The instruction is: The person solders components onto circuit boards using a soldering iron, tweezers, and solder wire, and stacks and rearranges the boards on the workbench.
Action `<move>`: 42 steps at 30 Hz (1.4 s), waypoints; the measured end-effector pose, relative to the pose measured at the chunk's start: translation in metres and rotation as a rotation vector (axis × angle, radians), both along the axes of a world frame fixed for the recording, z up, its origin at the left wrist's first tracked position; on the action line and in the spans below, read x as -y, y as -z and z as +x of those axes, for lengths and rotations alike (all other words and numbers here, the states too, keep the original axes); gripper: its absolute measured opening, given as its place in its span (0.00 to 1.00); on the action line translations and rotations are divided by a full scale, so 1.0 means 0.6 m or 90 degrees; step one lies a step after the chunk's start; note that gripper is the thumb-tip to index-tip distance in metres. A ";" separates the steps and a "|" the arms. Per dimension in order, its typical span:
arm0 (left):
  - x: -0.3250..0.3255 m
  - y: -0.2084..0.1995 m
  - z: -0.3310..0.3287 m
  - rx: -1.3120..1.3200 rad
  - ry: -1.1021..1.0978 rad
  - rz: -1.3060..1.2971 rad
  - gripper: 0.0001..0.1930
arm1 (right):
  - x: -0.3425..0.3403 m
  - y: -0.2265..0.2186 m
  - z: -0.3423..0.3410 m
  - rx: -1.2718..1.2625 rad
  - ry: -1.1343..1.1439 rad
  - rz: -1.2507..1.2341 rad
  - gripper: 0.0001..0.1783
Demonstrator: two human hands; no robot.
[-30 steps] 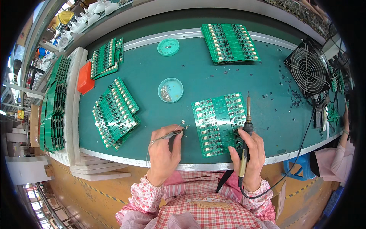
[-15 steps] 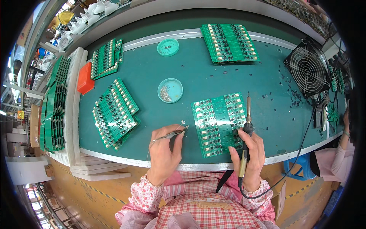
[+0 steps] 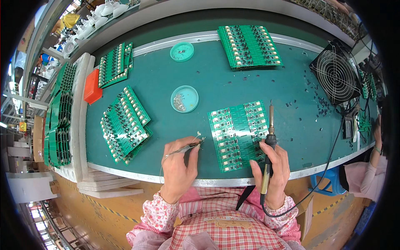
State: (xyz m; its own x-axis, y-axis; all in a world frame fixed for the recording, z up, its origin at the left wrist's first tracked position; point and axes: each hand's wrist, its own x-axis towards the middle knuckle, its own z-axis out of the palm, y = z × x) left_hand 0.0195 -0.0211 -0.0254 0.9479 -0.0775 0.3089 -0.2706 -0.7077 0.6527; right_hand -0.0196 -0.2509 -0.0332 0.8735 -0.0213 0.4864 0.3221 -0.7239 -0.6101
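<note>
My left hand [image 3: 179,168] is closed on a pair of metal tweezers [image 3: 184,148], just left of a green circuit board panel [image 3: 239,137]. Tiny pale bits [image 3: 199,134] show by the fingertips. A thin wire [image 3: 161,171] hangs from the same hand. My right hand [image 3: 280,166] grips a soldering iron [image 3: 271,139] at the panel's right edge, its tip pointing away from me. The panel lies flat near the table's front edge, with rows of small black and white components.
Stacked panels stand at the left [image 3: 127,125], back left [image 3: 116,64] and back right [image 3: 250,46]. Two turquoise dishes [image 3: 185,99] hold small parts. Black chips [image 3: 323,106] lie scattered near a fan [image 3: 337,77]. A red box [image 3: 93,87] sits left; the iron's cord [image 3: 323,179] curves right.
The view has shifted very slightly, so the table's things sit a little further left. Both hands keep their hold and stay almost still.
</note>
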 end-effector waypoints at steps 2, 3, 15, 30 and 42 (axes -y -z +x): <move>-0.001 -0.001 0.000 -0.002 0.002 -0.001 0.06 | -0.001 -0.001 0.000 0.000 0.000 0.002 0.29; -0.003 -0.001 0.000 0.005 0.007 0.000 0.06 | -0.002 -0.002 0.000 0.000 -0.001 0.003 0.29; -0.001 0.002 0.000 0.017 0.013 -0.003 0.07 | -0.002 -0.002 0.001 0.002 0.002 0.002 0.29; 0.007 -0.002 0.007 0.032 0.049 -0.002 0.06 | -0.001 0.004 -0.001 0.025 0.009 0.022 0.28; 0.034 0.001 0.019 -0.006 0.098 -0.060 0.08 | 0.006 0.007 -0.007 0.076 -0.019 0.075 0.23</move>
State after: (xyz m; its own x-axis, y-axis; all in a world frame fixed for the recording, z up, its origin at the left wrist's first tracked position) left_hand 0.0310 -0.0415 -0.0261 0.9299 -0.1925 0.3134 -0.3646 -0.5944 0.7167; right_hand -0.0239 -0.2546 -0.0375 0.8110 -0.0589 0.5821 0.4174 -0.6389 -0.6462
